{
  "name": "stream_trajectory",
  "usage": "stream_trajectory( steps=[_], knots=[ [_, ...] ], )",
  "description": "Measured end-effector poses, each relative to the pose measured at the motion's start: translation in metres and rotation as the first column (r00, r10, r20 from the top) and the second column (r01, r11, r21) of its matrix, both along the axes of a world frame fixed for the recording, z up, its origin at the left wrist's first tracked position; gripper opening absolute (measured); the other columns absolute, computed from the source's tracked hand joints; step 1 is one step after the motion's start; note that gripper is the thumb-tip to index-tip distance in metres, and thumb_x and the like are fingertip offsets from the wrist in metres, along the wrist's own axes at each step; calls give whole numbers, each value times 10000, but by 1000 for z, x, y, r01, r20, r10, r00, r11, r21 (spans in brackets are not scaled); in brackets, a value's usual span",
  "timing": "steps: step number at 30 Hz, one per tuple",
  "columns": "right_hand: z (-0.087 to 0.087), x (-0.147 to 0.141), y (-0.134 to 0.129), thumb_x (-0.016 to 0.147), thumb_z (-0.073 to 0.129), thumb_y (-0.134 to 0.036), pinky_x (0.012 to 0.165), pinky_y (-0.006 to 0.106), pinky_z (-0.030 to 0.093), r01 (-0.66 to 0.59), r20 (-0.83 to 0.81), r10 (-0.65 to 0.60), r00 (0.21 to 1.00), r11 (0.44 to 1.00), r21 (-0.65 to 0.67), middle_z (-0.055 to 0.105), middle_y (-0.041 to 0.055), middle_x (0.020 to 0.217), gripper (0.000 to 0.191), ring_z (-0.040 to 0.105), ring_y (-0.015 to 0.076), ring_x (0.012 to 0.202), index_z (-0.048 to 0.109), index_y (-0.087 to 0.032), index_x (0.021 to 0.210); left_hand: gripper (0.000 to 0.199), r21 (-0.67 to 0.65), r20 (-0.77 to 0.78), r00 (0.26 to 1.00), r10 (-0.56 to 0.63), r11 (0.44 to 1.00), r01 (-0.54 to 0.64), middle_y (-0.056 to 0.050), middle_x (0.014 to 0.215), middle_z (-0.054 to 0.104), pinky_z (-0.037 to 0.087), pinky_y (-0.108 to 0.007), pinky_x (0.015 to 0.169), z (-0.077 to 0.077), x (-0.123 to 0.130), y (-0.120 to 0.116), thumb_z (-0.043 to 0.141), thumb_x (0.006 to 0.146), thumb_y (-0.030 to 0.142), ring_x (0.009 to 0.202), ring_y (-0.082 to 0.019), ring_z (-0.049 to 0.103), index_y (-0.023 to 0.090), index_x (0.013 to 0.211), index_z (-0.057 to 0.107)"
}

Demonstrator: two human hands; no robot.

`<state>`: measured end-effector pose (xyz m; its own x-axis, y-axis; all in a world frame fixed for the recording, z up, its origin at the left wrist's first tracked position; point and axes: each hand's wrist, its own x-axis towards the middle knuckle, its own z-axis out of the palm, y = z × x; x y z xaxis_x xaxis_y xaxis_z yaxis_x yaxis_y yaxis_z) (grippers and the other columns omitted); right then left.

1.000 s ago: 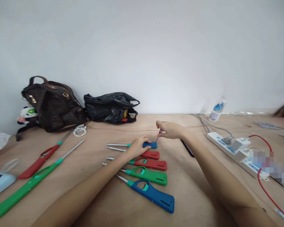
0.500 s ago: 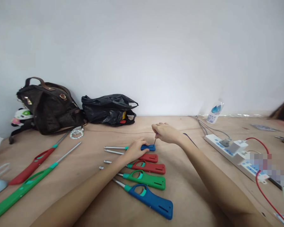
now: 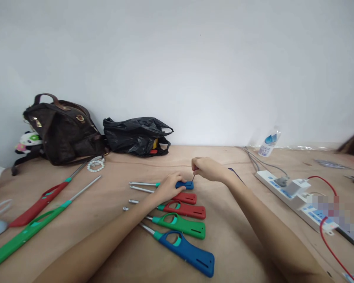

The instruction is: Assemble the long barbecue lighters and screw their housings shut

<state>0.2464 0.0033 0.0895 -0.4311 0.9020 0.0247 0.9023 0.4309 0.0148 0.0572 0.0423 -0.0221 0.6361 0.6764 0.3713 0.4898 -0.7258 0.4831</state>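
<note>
My left hand [image 3: 170, 186] is closed on the far blue lighter [image 3: 189, 184], which lies flat with its metal tube to the left. Above that lighter's handle end, my right hand [image 3: 205, 169] is closed round a thin screwdriver [image 3: 193, 178], its shaft pointing down at the blue handle. Nearer to me lie a red lighter [image 3: 187, 197], a second red lighter [image 3: 188, 210], a green lighter [image 3: 188, 226] and a large blue lighter [image 3: 191, 253], all with handles to the right. My left forearm covers parts of their tubes.
At the left lie a long red lighter [image 3: 39, 204] and a long green lighter [image 3: 32, 232]. Behind are a bracelet [image 3: 96, 165], a dark bag [image 3: 67, 137] and a black plastic bag [image 3: 132, 135]. A power strip [image 3: 274, 187] and a bottle [image 3: 268, 145] are at the right.
My right hand's fingers have shifted slightly round the screwdriver, which still points at the far blue lighter. My left hand keeps its place. The view has moved a little.
</note>
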Motion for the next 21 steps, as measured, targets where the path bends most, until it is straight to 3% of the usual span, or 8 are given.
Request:
stream_trajectory(
  steps=[4,6,10,12,14,17,19,21],
  knots=[
    [-1,-12,3,953,490,-366,691,311,444,186,120,-200,972,975,119,688,191,929,312,663,286,902,656,-106,901,176,-14,23,1000,5,1000,-5,-31,935,641,479,-321,825,1,0,-1,697,743,123,902,-214,616,177,909,671],
    [-2,-14,1,968,454,-370,704,314,448,153,109,-165,980,982,113,679,197,975,329,658,286,927,634,-95,975,189,-9,28,1000,12,1000,-12,-32,959,638,473,-328,848,0,0,-1,703,737,125,926,-217,611,181,914,669],
    [-3,-10,-3,920,516,-179,709,273,438,5,48,-8,999,999,47,650,145,1103,200,645,226,954,547,-117,1108,169,-4,-5,1000,12,1000,-12,-32,960,629,473,-328,839,0,-1,-1,701,748,151,933,-221,604,189,910,672],
    [-3,-10,-1,907,525,-156,677,269,432,29,66,-31,997,999,38,672,130,1044,185,655,225,911,558,-123,1086,160,-11,-15,1000,11,1000,-11,-32,948,627,475,-323,825,1,-1,-1,699,749,151,916,-218,607,185,903,673],
    [-3,-12,2,931,522,-247,666,285,433,104,102,-111,989,992,72,690,148,963,184,663,256,890,598,-113,1030,165,-16,-8,1000,9,1000,-9,-31,950,629,474,-318,819,3,-1,-2,700,742,137,908,-215,610,181,898,671],
    [-3,-14,4,981,412,-382,680,314,439,198,138,-215,967,972,126,689,200,925,373,665,291,889,645,-94,937,176,-26,10,1000,9,1000,-9,-28,941,637,471,-311,814,4,0,-3,696,732,112,904,-211,612,179,893,668],
    [-2,-10,3,988,394,-376,693,313,440,177,106,-188,976,978,106,687,195,960,371,662,278,894,635,-96,964,163,-33,11,1000,9,999,-9,-27,924,639,470,-308,806,5,0,-3,694,733,114,900,-213,612,177,881,668],
    [-1,-3,1,960,474,-300,714,288,440,78,35,-81,996,995,59,676,164,1033,244,650,244,919,592,-104,1045,155,-39,8,1000,4,999,-3,-25,913,637,470,-306,800,5,0,-3,696,733,121,896,-212,611,176,876,667]
  ],
)
